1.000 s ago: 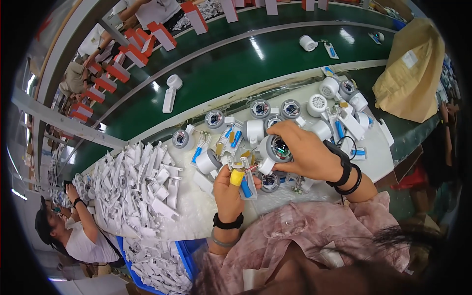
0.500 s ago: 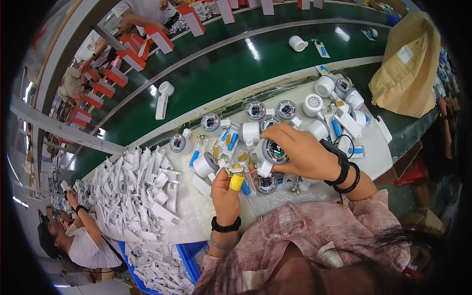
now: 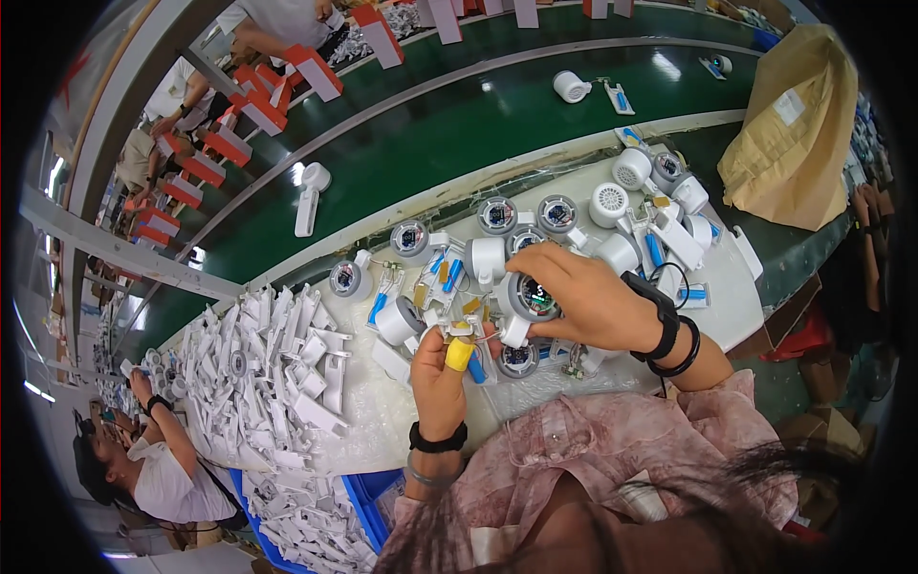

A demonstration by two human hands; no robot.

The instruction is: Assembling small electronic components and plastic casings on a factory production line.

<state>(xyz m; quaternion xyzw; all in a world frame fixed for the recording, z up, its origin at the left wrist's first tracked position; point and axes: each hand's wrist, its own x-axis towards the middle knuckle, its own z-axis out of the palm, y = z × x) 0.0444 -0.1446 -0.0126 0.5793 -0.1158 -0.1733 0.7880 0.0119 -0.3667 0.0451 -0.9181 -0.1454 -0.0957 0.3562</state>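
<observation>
My right hand (image 3: pixel 598 301) is closed round a white and grey fan head (image 3: pixel 516 304), its open round end showing a circuit board with a lit display. Pinched in my left hand (image 3: pixel 440 387) is a white handle part (image 3: pixel 463 328), mostly hidden by the fingers. A yellow cover (image 3: pixel 459 354) wraps the left thumb. Thin wires run between the two hands, joining the part to the fan head. Under and around the hands lie more fan heads (image 3: pixel 496 216) and handles with blue battery cells (image 3: pixel 451 274).
White plastic handle shells (image 3: pixel 277 373) are heaped at the left, with more in a blue bin (image 3: pixel 363 507) below. Beyond the table runs a green conveyor (image 3: pixel 411 143) carrying a white fan (image 3: pixel 311 196). A brown paper bag (image 3: pixel 794 134) stands at right. Co-workers sit at far left.
The fans on the green conveyor, and the red and white boxes beyond, have shifted slightly. My hands keep nearly the same place and the same holds.
</observation>
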